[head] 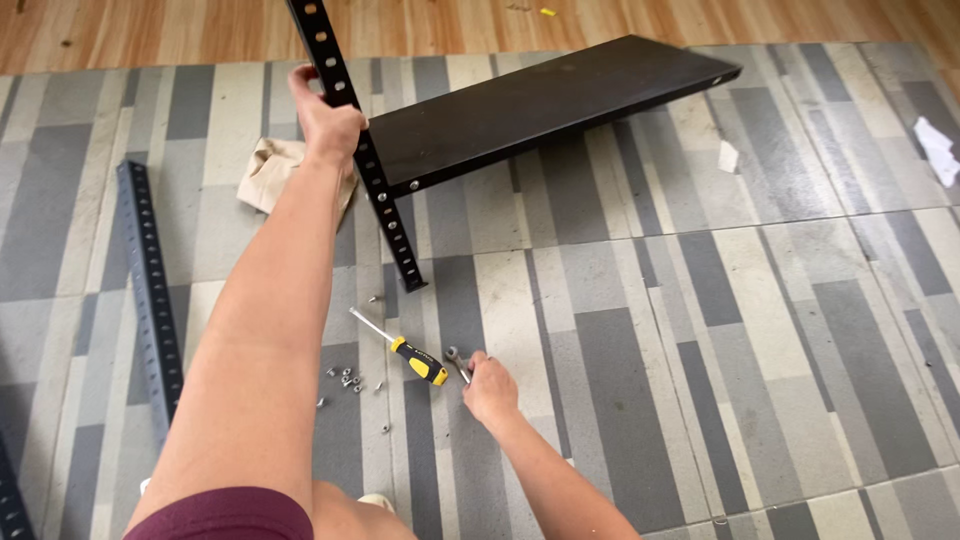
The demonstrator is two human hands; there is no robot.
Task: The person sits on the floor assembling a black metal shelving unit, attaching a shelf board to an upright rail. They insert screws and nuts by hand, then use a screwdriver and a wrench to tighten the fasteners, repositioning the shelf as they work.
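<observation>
Nearest, at 6 o'clock: the person's knee and a maroon sleeve edge, both forearms reaching out over the striped grey carpet [700,330].

Right hand [490,385], just below centre: grip closed on the handle end of a small metal wrench [458,362], whose head lies on the carpet at the hand's 11 o'clock.

Screwdriver [405,350], yellow-and-black handle, bare shaft pointing to 10 o'clock; lies flat, its handle just beside the wrench head, not touched by either hand.

Loose nuts and bolts [350,380], scattered at 9 o'clock from the screwdriver handle, with one stray piece near the upright's foot.

Spare perforated angle rail [150,290], dark, lying flat along the left side, well apart from both hands.

Left hand [325,120], at 11 o'clock from centre: grip wrapped around the black perforated upright [385,205], which leans slightly with its foot on the carpet. The forearm hides part of the carpet beneath it.

Black shelf panel [540,100], fixed by one corner to the upright, extending toward 2 o'clock, raised off the carpet.

Crumpled tan cloth [268,170], behind the left wrist, partly hidden by it.

White paper scraps [935,150] at 2 o'clock; wooden floor [200,30] beyond at 12 o'clock.
</observation>
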